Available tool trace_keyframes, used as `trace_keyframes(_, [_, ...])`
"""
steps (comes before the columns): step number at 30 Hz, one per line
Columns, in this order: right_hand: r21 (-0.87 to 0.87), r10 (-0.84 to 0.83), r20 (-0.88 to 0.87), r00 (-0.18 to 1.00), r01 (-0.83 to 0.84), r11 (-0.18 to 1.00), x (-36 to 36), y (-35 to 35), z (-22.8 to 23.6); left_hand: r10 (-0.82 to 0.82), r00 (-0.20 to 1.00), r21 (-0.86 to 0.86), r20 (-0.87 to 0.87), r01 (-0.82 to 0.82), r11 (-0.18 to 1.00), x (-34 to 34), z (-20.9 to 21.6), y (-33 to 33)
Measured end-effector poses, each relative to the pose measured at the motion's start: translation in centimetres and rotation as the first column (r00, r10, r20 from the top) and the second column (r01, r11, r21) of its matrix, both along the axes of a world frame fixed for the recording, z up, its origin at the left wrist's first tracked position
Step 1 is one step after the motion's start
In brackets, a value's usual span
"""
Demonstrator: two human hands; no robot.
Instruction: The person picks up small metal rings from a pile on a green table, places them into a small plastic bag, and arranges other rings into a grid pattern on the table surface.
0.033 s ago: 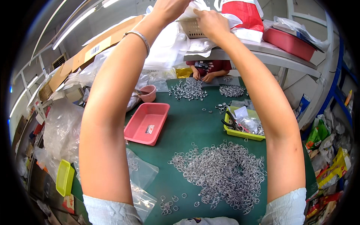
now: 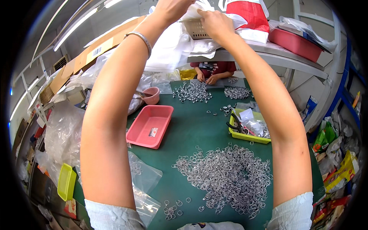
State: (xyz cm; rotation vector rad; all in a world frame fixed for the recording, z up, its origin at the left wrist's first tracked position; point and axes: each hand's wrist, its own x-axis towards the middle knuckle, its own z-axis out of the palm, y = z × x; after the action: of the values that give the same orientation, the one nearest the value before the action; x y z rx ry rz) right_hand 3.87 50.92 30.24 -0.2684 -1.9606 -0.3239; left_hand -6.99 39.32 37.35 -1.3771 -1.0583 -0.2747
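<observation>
Both my arms reach up and forward over the green table to the raised shelf. My left hand (image 2: 172,9), with a silver bangle (image 2: 143,41) at the wrist, is cut off by the top edge, so its fingers are mostly out of sight. My right hand (image 2: 217,23) is closed at the edge of a thin white plastic bag (image 2: 197,10), above a beige perforated basket (image 2: 196,30). Below, between my forearms, a large heap of silver metal rings (image 2: 226,176) covers the near table. Clear zip bags (image 2: 145,174) lie left of it, one with several rings inside.
A pink tray (image 2: 150,126) and a small pink pot (image 2: 151,96) stand on the left; a yellow-green tray (image 2: 249,136) with pliers and packets is at right. Across the table, a person's hands (image 2: 207,79) work by more metal pieces (image 2: 191,92). The metal shelf edge (image 2: 264,57) crosses ahead.
My left forearm has shifted very slightly to the left. The right hand and the things on the table stay where they were.
</observation>
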Motion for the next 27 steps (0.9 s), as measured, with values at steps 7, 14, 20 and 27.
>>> trace_keyframes(7, [0.009, 0.030, -0.002, 1.000, -0.030, 1.000, 0.4, -0.3, -0.3, -0.155, 0.967, 0.039, 0.200, 0.151, 0.988, 0.9, 0.3, -1.2])
trace_keyframes(14, [0.016, -0.007, 0.004, 1.000, 0.007, 1.000, 0.4, 0.2, -0.3, -0.072, 0.996, -0.031, -0.060, 0.071, 0.997, 1.8, -0.3, -2.0])
trace_keyframes(20, [0.002, -0.016, 0.042, 0.999, 0.016, 1.000, 0.5, -0.4, -0.1, -0.048, 0.998, 0.016, 0.036, 0.048, 0.999, 0.4, 0.3, -2.1])
trace_keyframes(27, [0.001, -0.050, 0.069, 0.996, 0.050, 0.999, 0.9, 0.1, -0.2, -0.053, 0.996, 0.064, -0.066, 0.057, 0.996, 2.2, -0.1, -1.1])
